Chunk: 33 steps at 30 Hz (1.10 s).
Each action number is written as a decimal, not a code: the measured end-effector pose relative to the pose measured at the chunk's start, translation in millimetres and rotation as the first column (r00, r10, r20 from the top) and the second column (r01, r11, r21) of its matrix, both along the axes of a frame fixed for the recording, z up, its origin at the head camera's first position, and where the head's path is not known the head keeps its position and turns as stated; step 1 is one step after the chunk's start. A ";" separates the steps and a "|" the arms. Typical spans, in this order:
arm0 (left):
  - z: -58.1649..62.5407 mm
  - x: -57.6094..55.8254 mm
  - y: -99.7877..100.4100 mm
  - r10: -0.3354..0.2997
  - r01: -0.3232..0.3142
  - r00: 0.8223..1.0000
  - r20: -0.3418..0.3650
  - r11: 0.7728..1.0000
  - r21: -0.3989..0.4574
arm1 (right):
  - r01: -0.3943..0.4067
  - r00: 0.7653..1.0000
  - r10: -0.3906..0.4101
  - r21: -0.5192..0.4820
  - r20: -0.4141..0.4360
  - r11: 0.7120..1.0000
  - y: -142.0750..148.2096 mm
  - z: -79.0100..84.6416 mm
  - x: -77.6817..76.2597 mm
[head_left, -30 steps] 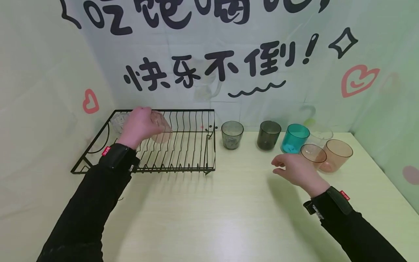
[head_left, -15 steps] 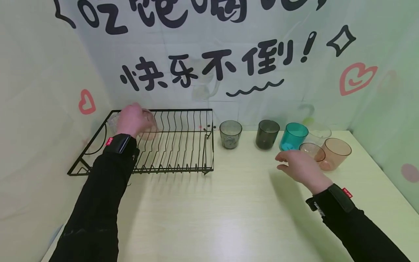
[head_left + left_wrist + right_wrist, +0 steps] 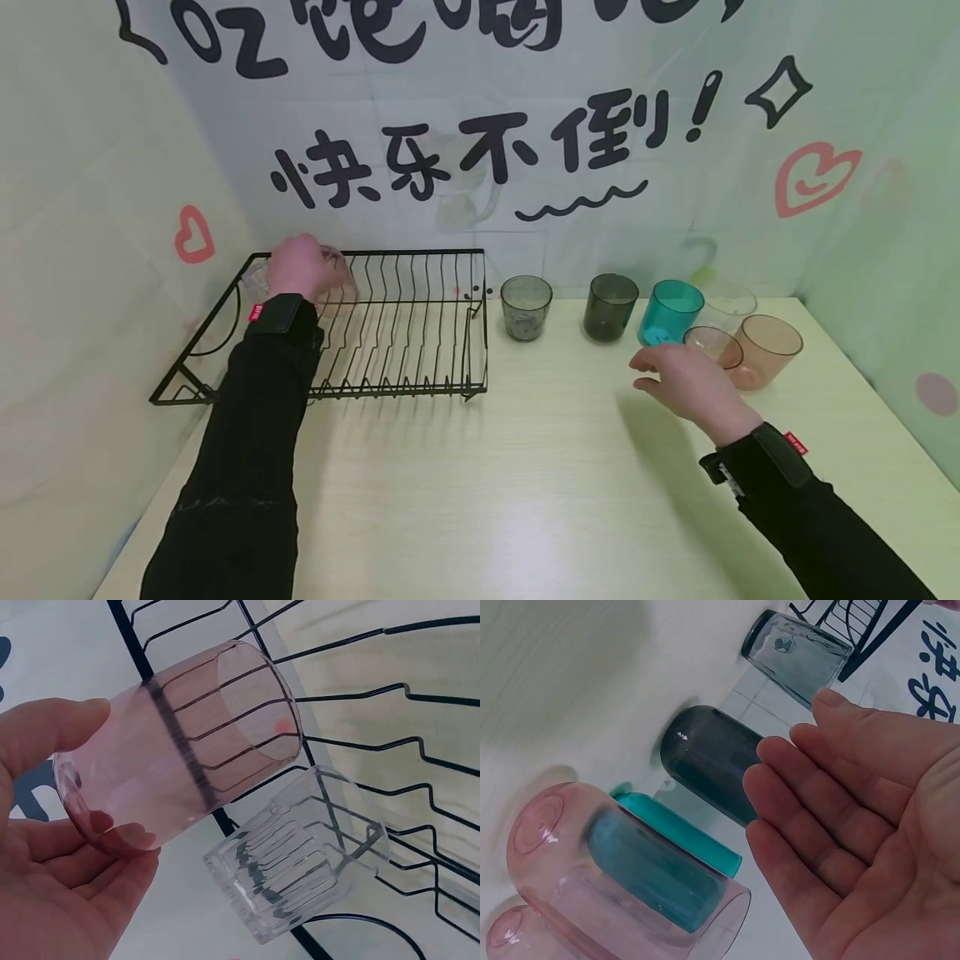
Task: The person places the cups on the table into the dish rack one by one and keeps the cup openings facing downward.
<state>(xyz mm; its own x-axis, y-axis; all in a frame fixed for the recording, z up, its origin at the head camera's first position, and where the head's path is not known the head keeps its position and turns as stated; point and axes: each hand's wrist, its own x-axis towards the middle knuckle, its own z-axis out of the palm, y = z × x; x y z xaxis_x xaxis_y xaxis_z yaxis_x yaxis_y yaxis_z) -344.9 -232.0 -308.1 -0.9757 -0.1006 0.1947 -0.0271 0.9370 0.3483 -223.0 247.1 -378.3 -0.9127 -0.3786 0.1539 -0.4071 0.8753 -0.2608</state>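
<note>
My left hand [image 3: 298, 268] pinches a clear pink cup [image 3: 184, 742] by its base end, thumb on one side and fingers on the other. The cup's open rim faces down onto the wires of the black rack [image 3: 420, 387], at its back left. Beside it in the rack a clear ribbed glass [image 3: 292, 855] also sits rim down. My right hand [image 3: 693, 387] hovers over the table with relaxed fingers and holds nothing. Close to it are a small pink cup [image 3: 712, 343], a taller pink cup [image 3: 768, 350] and a teal cup [image 3: 670, 312].
Along the back wall stand a grey-green glass [image 3: 527, 307], right of the rack, and a dark grey cup [image 3: 611, 307]. A clear glass [image 3: 727, 304] is behind the teal one. Fabric walls [image 3: 90, 333] border the table [image 3: 480, 500] at left, back and right.
My left hand has carried the pink cup left, to beside the clear ribbed glass. The right hand stays almost where it was. The head view has shifted slightly.
</note>
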 end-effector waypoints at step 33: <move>-19.2 -8.6 -3.3 -0.010 0.010 1.000 0.007 1.000 -0.016 | 0.059 0.998 -0.058 -0.017 0.020 0.998 27.8 27.5 -6.7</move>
